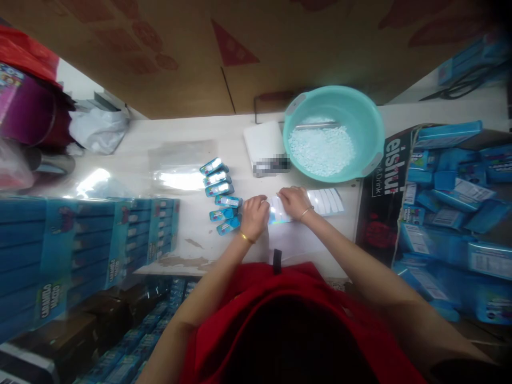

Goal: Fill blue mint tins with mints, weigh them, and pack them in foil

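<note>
Head view: both hands meet near the front edge of the table (224,133) over a shiny sticker sheet (316,205). The left hand (254,216) is curled shut, its grip pinching the sheet's left end, seemingly to steady it; the right hand (294,201) presses down on the sheet, fingers bent, whether pinching I cannot tell. A row of small blue boxes (221,196) lies just left of the hands, within easy reach. A teal basin (334,133) of white pellets sits toward the back edge.
</note>
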The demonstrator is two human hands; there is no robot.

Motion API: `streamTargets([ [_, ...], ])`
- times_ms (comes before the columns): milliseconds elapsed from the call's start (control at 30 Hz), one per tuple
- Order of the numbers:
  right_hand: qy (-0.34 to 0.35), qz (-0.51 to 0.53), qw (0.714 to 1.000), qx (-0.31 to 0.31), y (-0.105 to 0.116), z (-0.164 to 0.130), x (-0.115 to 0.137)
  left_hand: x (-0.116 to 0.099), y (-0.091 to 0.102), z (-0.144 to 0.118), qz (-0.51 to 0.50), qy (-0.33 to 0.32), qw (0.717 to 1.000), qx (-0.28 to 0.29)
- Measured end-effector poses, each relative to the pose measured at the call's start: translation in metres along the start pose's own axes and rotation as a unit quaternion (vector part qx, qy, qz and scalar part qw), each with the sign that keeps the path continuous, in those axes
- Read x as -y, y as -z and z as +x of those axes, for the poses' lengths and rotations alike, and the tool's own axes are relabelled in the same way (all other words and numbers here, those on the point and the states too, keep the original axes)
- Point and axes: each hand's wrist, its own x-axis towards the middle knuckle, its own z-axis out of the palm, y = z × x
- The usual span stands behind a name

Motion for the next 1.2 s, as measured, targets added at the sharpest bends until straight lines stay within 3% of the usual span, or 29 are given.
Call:
streamTargets([
  [67,-0.006,-0.017,1.0,-0.014,-0.003,0.001,-0.003,-0.005,0.018,-0.007,-0.079,0.046,0.996,0.004],
  [133,0.007,0.018,0.998,-0.059,-0.005,-0.001,0.002,-0.005,0.039,-0.017,-0.191,0.138,0.971,-0.035],
  [167,0.023,0.069,0.994,-0.086,-0.006,-0.003,0.009,-0.003,0.048,-0.022,-0.256,0.2,0.943,-0.069],
  [233,0.052,0.226,0.966,-0.115,-0.008,-0.01,0.032,0.005,0.064,-0.033,-0.379,0.323,0.856,-0.136],
  [300,0.054,0.386,0.917,-0.084,-0.012,-0.018,0.062,0.016,0.074,-0.042,-0.46,0.403,0.771,-0.177],
  [333,0.042,0.445,0.893,-0.052,-0.015,-0.022,0.076,0.022,0.076,-0.046,-0.481,0.425,0.744,-0.189],
  [400,0.002,0.515,0.857,0.003,-0.022,-0.027,0.101,0.033,0.076,-0.053,-0.49,0.448,0.72,-0.202],
  [467,-0.035,0.548,0.835,0.017,-0.031,-0.028,0.117,0.043,0.073,-0.06,-0.481,0.465,0.718,-0.194],
  [533,-0.039,0.545,0.838,-0.007,-0.039,-0.025,0.124,0.052,0.068,-0.065,-0.458,0.474,0.73,-0.182],
  [700,0.043,0.375,0.923,-0.076,-0.052,-0.012,0.122,0.073,0.059,-0.071,-0.221,0.407,0.868,-0.179],
  [767,0.046,0.323,0.942,-0.076,-0.057,-0.008,0.12,0.078,0.056,-0.07,-0.156,0.388,0.891,-0.178],
  [933,0.036,0.258,0.963,-0.063,-0.065,-0.007,0.117,0.079,0.053,-0.064,-0.098,0.413,0.894,-0.145],
  [1067,0.018,0.292,0.955,-0.04,-0.075,-0.004,0.116,0.083,0.048,-0.065,-0.066,0.428,0.893,-0.124],
  [1133,-0.016,0.349,0.937,-0.017,-0.082,-0.001,0.113,0.091,0.043,-0.068,-0.104,0.458,0.871,-0.146],
  [1200,-0.057,0.421,0.905,0.006,-0.092,0.004,0.11,0.101,0.037,-0.071,-0.189,0.512,0.823,-0.159],
])
